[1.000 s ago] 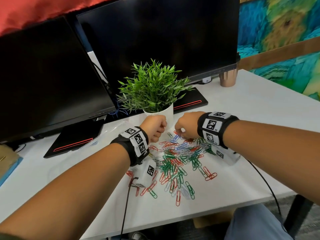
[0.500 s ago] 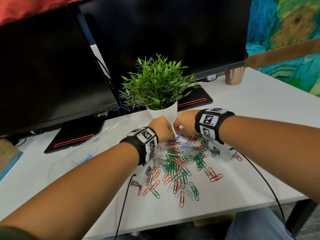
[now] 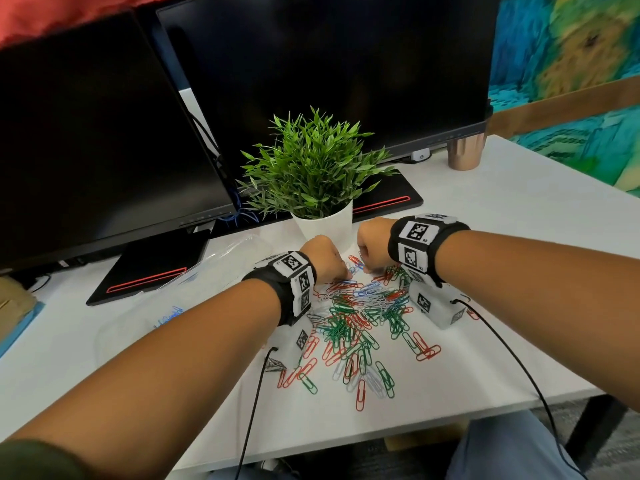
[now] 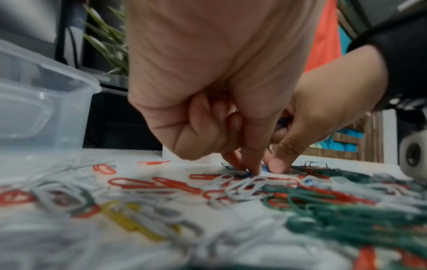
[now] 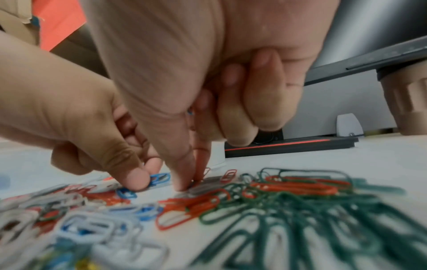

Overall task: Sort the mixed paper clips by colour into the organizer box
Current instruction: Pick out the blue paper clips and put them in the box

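Observation:
A mixed pile of paper clips (image 3: 363, 317), red, green, white and blue, lies on the white desk (image 3: 519, 271). Both hands work at its far edge, just in front of the plant pot. My left hand (image 3: 341, 275) pinches a blue clip (image 5: 159, 178) with thumb and forefinger against the desk. My right hand (image 3: 367, 268) is beside it, thumb and forefinger tips (image 5: 182, 184) pressed down on a clip at the pile's edge. Its other fingers are curled, with a bit of blue clip (image 5: 190, 111) showing among them. The clear organizer box (image 3: 180, 296) lies to the left with several blue clips (image 3: 169, 315) inside.
A potted green plant (image 3: 323, 223) stands right behind the hands. Two dark monitors (image 3: 104, 133) on black bases fill the back of the desk. A copper cup (image 3: 464, 152) is at the back right. Cables (image 3: 252, 410) trail from both wrists over the desk's front edge.
Both hands have dropped from in front of the pot to the far edge of the pile, fingertips now on the clips. The head view has shifted slightly.

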